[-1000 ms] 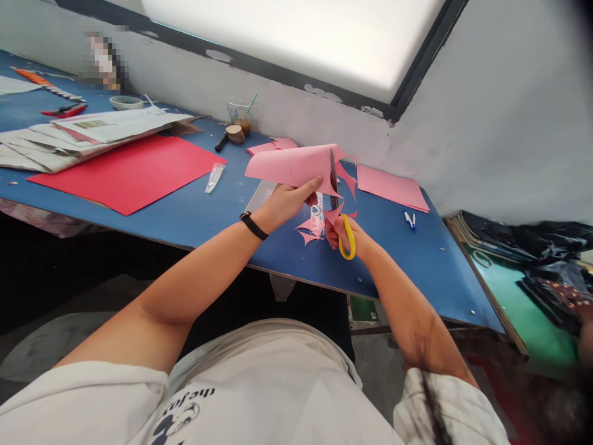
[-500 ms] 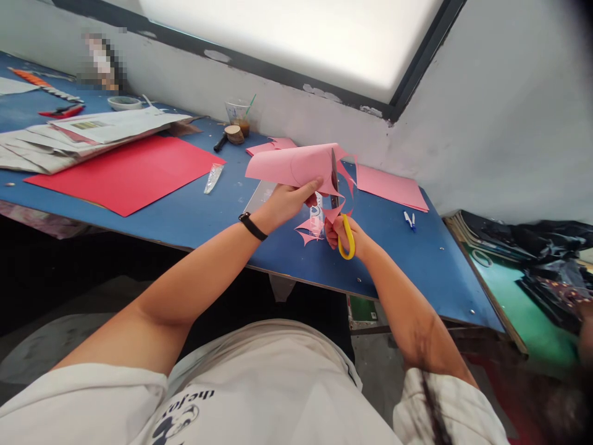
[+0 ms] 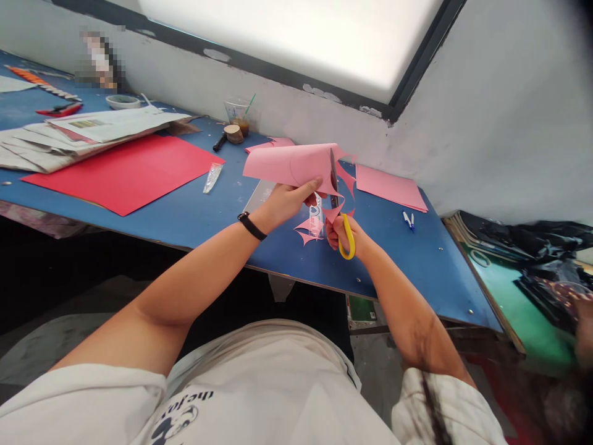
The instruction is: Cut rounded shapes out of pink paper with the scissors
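Observation:
My left hand (image 3: 291, 196) grips a sheet of pink paper (image 3: 287, 162), with the thumb on top and the fingers beneath. A curved pencil line shows on the sheet. My right hand (image 3: 340, 232) is closed round the yellow handles of a pair of scissors (image 3: 347, 241). Their dark blades stand at the right part of the sheet, where a jagged cut strip hangs. Below the hands, pink paper scraps (image 3: 306, 235) lie by a clear stencil ruler (image 3: 315, 216) on the blue table (image 3: 393, 266).
More pink sheets (image 3: 391, 187) lie to the right, near a small blue-and-white compass (image 3: 408, 220). On the left are red paper (image 3: 125, 173) and newspapers (image 3: 92, 130). A plastic cup (image 3: 238, 114) stands by the wall. Another person's hand (image 3: 581, 309) shows at the far right.
The paper and scissors have hardly moved; the cut strip at the right hangs slightly differently. At the far right, the other person's hand has shifted a little.

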Demonstrator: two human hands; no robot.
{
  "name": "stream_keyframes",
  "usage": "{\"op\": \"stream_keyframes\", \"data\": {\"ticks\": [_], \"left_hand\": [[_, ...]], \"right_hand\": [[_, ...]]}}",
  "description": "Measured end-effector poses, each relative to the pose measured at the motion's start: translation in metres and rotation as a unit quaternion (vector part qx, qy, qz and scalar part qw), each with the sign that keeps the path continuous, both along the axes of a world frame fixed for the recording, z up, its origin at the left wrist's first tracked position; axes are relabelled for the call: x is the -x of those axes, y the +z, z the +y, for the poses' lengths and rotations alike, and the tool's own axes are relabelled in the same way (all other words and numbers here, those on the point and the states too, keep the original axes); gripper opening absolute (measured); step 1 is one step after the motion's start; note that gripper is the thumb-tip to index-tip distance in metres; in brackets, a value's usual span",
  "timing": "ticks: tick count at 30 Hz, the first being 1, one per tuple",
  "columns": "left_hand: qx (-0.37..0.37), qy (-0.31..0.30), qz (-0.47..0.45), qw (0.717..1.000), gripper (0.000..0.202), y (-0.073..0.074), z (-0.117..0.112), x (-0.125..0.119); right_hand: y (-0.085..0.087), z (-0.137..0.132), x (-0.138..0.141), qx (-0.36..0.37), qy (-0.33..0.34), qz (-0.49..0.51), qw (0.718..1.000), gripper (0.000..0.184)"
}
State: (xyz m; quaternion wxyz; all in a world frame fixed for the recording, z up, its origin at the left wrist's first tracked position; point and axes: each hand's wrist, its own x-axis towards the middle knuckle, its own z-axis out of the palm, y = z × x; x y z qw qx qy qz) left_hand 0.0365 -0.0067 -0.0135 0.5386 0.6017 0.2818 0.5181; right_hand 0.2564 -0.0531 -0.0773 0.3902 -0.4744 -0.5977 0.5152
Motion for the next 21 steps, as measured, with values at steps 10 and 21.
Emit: {"op": "stream_keyframes", "data": {"ticks": [10, 21], "left_hand": [[0.012, 0.007, 0.001, 1.000, 0.043, -0.0001, 0.0015, 0.0015], [0.007, 0.022, -0.004, 1.000, 0.043, -0.0015, 0.0050, 0.0028]], "right_hand": [[0.0008, -0.0017, -0.0018, -0.024, -0.005, -0.001, 1.000, 0.095], [-0.0013, -0.0001, -0.0023, -0.029, -0.022, -0.002, 0.999, 0.097]]}}
